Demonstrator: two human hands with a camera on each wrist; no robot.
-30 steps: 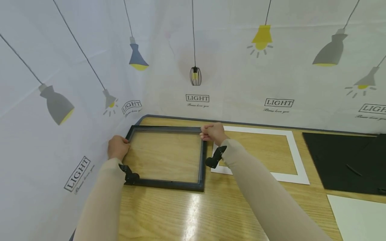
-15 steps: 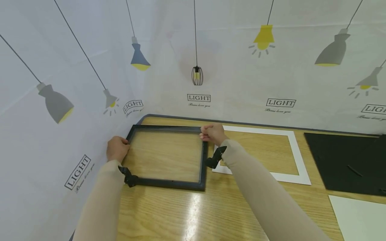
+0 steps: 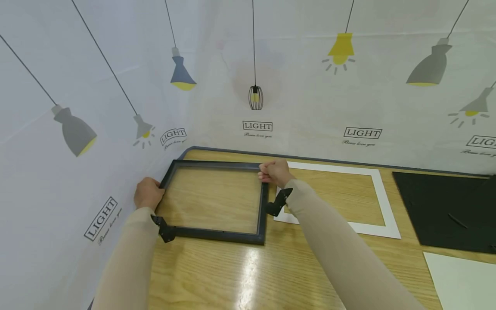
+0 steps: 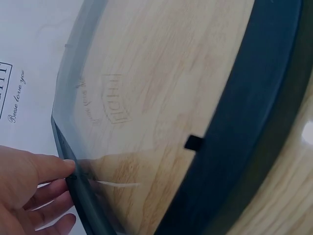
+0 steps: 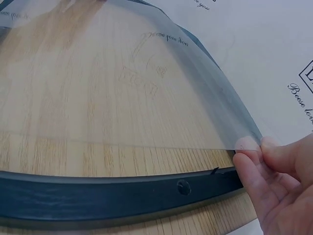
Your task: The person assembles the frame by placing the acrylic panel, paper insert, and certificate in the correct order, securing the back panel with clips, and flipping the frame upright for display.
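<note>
A black picture frame (image 3: pixel 217 234) lies on the wooden table in the left corner. Over its opening is a clear sheet (image 5: pixel 98 98), which shows faint reflections of the wall print. My right hand (image 3: pixel 276 171) pinches one corner of this sheet between thumb and fingers at the frame's far right corner; in the right wrist view, the sheet's near edge stands above the frame's bar. At the left side of the frame, my left hand (image 3: pixel 148 193) holds the bar, thumb on top and fingers along the outer side. A small dark tab (image 4: pixel 194 143) sticks inward from the bar.
A white mat border (image 3: pixel 389 215) lies right of the frame, partly behind my right forearm. Farther right are a black board (image 3: pixel 445 211) and a white sheet (image 3: pixel 461 280). A lamp-printed wall covering (image 3: pixel 310 107) borders the table behind and at left.
My left hand has shifted slightly outward and toward me along the frame's left side. My right hand keeps its pinch at the far right corner. The head view has turned a little left.
</note>
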